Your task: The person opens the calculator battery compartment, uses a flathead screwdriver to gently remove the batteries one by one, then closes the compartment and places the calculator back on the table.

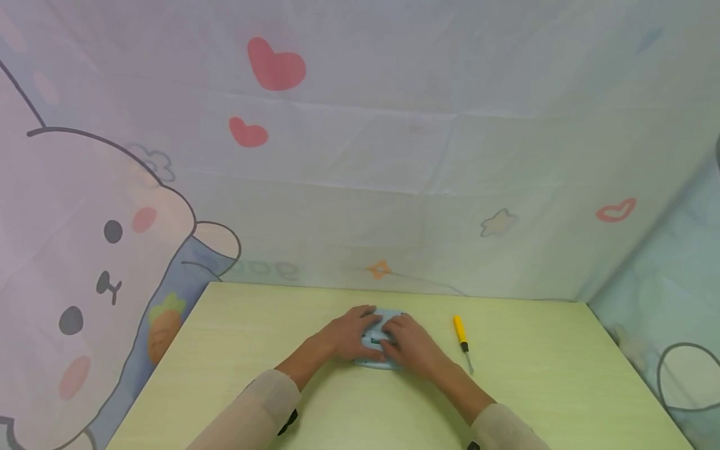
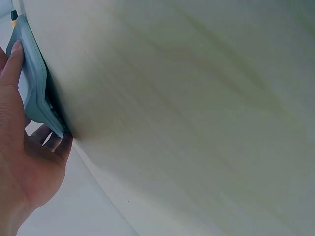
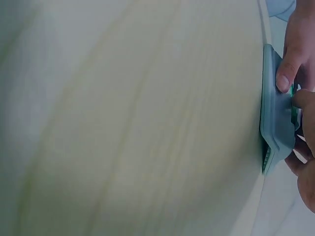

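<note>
A flat, pale blue plastic case with rounded corners lies on the table under both hands. Near its middle is an opening, where a small green part like a circuit board shows. My left hand grips the case's left side, thumb along the near part and fingers toward the far edge. From the right, my right hand holds the case with bent fingers, its thumb beside the green part in the right wrist view. The hands cover much of the case, so its exact kind cannot be told.
A screwdriver with a yellow handle lies to the right of the right hand, its shaft toward the near side. The pale wooden table meets a printed cloth backdrop at its far edge.
</note>
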The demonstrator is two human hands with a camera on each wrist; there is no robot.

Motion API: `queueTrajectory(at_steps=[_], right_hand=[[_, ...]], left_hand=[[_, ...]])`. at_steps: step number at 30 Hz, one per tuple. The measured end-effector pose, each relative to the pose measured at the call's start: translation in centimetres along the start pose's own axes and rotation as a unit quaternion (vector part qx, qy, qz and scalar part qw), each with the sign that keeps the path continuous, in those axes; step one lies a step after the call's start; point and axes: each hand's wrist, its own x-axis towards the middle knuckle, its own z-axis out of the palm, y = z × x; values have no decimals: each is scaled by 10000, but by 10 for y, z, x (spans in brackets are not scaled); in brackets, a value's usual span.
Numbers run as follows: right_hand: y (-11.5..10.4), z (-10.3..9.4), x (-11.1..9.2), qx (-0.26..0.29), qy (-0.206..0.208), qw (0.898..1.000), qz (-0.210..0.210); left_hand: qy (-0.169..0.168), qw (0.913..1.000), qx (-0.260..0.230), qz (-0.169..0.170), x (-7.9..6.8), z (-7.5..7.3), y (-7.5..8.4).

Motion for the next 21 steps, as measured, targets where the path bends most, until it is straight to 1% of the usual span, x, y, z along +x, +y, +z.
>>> queueTrajectory(at_steps=[4,7,9,13,17,21], right_hand=[[4,2,1,637,154,9975,263],[5,1,3,1019,209,9940,335],[6,0,4,1178,208,9921,363],[7,-3,5,1396,104,9890,485],[8,-7,6,1500,-16,9870,583],[9,-9,6,1509,2,9869,578]], left_hand=[[4,10000,-15,-46,0,-1,0],[-7,9999,-97,-72,0,-2,0],[-6,9999,-147,-68,0,-2,-1],[-4,9998,-174,-53,1,-1,-2],[-63,9999,-134,-52,2,2,-3],[-53,9999,-85,7,3,3,-3]])
